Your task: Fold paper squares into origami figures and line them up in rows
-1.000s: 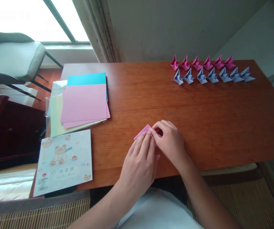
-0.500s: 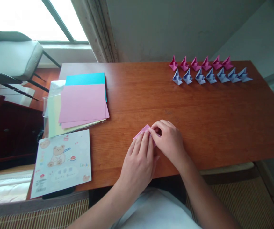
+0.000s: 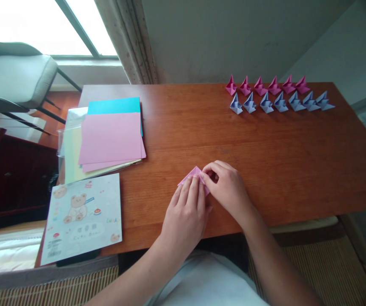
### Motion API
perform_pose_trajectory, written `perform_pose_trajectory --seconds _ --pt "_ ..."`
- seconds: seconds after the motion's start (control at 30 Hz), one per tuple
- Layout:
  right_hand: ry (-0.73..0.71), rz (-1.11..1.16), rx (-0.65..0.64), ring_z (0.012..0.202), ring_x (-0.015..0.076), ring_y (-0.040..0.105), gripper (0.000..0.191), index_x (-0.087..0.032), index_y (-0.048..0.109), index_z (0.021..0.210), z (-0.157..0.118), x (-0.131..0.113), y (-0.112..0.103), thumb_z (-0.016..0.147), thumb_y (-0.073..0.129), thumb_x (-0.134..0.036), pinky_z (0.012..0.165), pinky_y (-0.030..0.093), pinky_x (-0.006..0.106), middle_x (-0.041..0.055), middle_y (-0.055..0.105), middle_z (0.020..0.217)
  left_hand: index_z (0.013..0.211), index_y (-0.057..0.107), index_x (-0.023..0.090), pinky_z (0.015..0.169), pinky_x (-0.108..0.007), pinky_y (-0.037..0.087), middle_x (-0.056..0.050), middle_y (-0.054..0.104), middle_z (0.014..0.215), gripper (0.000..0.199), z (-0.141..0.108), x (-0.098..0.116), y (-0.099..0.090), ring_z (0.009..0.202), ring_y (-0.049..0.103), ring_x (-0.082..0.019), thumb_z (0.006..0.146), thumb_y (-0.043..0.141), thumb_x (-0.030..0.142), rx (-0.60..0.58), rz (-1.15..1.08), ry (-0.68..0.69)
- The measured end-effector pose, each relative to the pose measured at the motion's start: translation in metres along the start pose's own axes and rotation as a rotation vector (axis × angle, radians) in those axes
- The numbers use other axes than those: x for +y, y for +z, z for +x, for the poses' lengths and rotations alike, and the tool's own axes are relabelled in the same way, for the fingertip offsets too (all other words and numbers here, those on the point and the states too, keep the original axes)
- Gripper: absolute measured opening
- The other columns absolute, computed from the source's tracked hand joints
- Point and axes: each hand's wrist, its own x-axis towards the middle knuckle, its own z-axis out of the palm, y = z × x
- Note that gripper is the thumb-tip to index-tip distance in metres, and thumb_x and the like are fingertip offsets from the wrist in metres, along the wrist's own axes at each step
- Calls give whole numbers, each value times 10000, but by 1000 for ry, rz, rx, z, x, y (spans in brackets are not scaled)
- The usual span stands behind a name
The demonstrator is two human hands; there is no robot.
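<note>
A small folded piece of pink origami paper [image 3: 195, 171] lies on the table near its front edge, partly hidden under my fingers. My left hand [image 3: 187, 204] rests on it from the near side, its fingers stretched out flat and pressing the paper down. At the paper's right edge, my right hand [image 3: 226, 182] pinches a flap between thumb and index finger. The other fingers of that hand are curled. Its fingertips sit just right of the left fingertips.
Behind, on the right of the wooden table [image 3: 183, 114], stand a row of magenta folded figures [image 3: 260, 87] and a row of pale blue ones [image 3: 266, 103]. Pink sheets [image 3: 111, 138] lie on a blue sheet [image 3: 114, 105] at left, above a bear-printed pad [image 3: 84, 221].
My right hand has shifted very slightly at the paper's right edge, and more of the pink edge below its fingertips shows. My left hand stays in place.
</note>
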Motion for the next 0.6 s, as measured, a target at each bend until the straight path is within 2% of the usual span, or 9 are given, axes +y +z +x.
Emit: perform_pose_trajectory --seconds 0.2,0.33,0.47,0.6 --pt "13 -9 -5 774 174 615 138 -222 638 771 0 1 -1 896 639 -164 725 471 294 19 678 824 1425 499 -31 1144 -476 447 -249 534 1483 520 1 -1 -2 1403 492 -359 992 473 256 -11 15 22" --pt "4 -14 -16 779 175 617 135 -218 654 793 -1 1 -2 911 628 -159 724 477 290 27 687 837 1399 539 4 1138 -451 454 -220 563 1467 479 2 -4 -4 1385 517 -336 999 470 257 3 25 34" --pt "-123 -9 -13 865 198 633 160 -211 697 918 -7 6 -9 966 554 -158 816 498 327 52 710 915 1330 605 27 1120 -430 468 -205 599 1434 409 4 -11 -4 1352 553 -320 1002 470 231 24 27 78" --pt "-269 -38 38 944 218 611 274 -208 703 1088 -22 13 -14 981 470 -111 881 509 368 72 708 1000 1311 624 28 1101 -430 482 -204 617 1412 387 5 -16 -4 1320 580 -319 1007 467 208 39 59 128"
